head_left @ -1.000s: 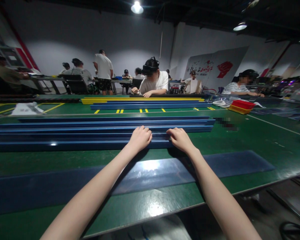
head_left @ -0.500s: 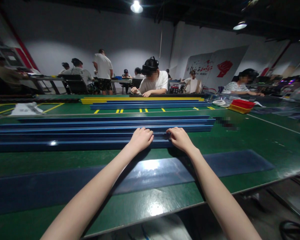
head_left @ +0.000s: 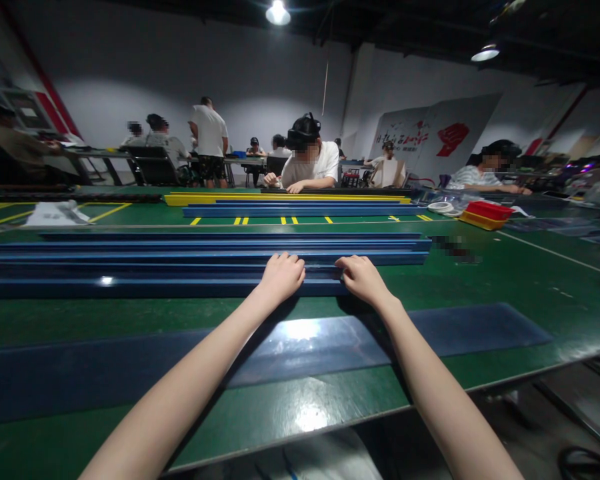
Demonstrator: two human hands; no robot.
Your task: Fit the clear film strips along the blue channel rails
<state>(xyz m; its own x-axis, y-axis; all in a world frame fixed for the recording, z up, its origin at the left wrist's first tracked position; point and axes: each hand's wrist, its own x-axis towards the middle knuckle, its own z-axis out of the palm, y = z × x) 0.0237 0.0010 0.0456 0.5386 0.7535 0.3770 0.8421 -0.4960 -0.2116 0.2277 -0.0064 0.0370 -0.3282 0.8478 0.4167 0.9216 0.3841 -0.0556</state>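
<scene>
A long blue plastic channel strip (head_left: 170, 288) lies across the green table, the nearest of several similar blue strips. My left hand (head_left: 283, 273) is closed over it, back of the hand up, with the fingertips partly hidden. At the strip's right end, my right hand (head_left: 363, 277) has its fingers curled and gripping the end; what is under the fingers is hidden. Between my hands a short stretch of the strip shows. Below both forearms, a flat transparent bluish sheet (head_left: 450, 328) rests on the table.
More blue strips (head_left: 400, 243) lie just behind. Further back are a yellow strip (head_left: 190, 199) and another blue strip (head_left: 300, 211). A red tray (head_left: 487, 211) and white rolls (head_left: 441, 207) stand back right. A co-worker (head_left: 310, 160) leans over the far side. The table edge (head_left: 370, 419) runs close to me.
My hands stay on the blue channel strip in almost the same place. The whole view has shifted very slightly.
</scene>
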